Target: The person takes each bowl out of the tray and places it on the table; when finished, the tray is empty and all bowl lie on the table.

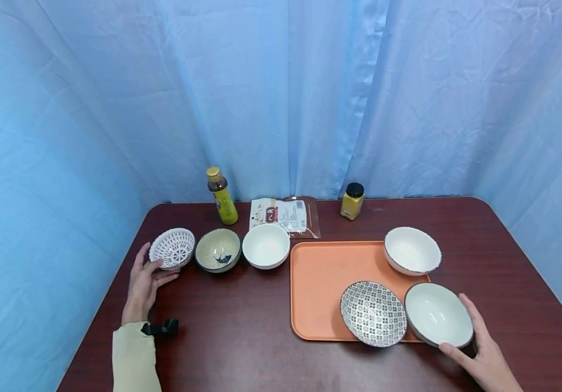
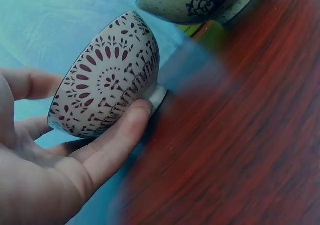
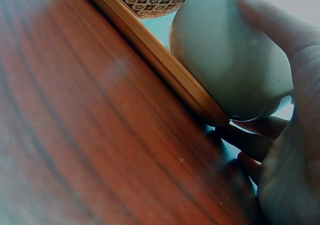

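Note:
My left hand [image 1: 142, 286] holds a small white bowl with a dark red petal pattern [image 2: 107, 77] at the table's left edge, fingers and thumb around its side and foot. A speckled bowl with a blue fish [image 1: 218, 250] stands just right of it, then a plain white bowl [image 1: 266, 246]. At the right, my right hand [image 1: 487, 348] grips a pale grey-green bowl [image 1: 439, 314] at the tray's near right corner, its thumb and fingers on opposite sides. Touching or nearly touching that bowl is a black-and-white patterned bowl [image 1: 373, 314] on the tray.
An orange tray [image 1: 317, 288] lies right of centre, with a white dark-rimmed bowl [image 1: 412, 251] over its far right corner. Along the back are a yellow-capped bottle [image 1: 223, 198], a food packet [image 1: 286, 215] and a black-lidded yellow jar [image 1: 352, 202]. Blue curtains [image 1: 242, 98] surround the table.

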`<action>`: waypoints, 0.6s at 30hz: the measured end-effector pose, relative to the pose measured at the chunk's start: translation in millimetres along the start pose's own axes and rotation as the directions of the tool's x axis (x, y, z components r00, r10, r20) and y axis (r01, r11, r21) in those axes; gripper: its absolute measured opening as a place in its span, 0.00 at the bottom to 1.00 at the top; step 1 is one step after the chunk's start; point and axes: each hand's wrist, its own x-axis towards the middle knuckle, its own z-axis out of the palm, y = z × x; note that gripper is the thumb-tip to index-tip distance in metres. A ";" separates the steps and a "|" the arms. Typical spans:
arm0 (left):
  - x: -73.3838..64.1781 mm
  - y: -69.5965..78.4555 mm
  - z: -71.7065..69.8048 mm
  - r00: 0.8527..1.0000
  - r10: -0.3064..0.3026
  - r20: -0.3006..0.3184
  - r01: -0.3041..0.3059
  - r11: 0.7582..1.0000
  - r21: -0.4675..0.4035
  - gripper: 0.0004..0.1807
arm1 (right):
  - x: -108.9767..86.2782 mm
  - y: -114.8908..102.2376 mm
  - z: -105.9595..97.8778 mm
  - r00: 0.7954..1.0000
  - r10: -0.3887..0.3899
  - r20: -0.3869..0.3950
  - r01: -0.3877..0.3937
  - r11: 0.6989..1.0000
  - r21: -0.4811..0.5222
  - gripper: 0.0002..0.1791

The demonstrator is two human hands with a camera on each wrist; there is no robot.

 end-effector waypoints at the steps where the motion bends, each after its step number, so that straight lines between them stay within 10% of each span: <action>1: -0.5 0.2 -0.5 1.000 -0.004 -0.006 0.004 1.000 0.029 0.38 | 0.3 -0.2 -0.2 1.000 0.003 0.003 -0.003 1.000 0.003 0.56; 8: -6.1 9.2 -5.2 0.989 0.034 -0.141 -0.016 0.992 0.125 0.40 | -0.5 1.4 0.8 1.000 -0.013 -0.010 0.013 1.000 -0.008 0.56; 18: -20.3 33.1 3.5 0.936 0.209 -0.284 -0.128 0.952 0.279 0.38 | -0.7 1.3 1.0 1.000 -0.006 -0.003 0.006 1.000 -0.009 0.56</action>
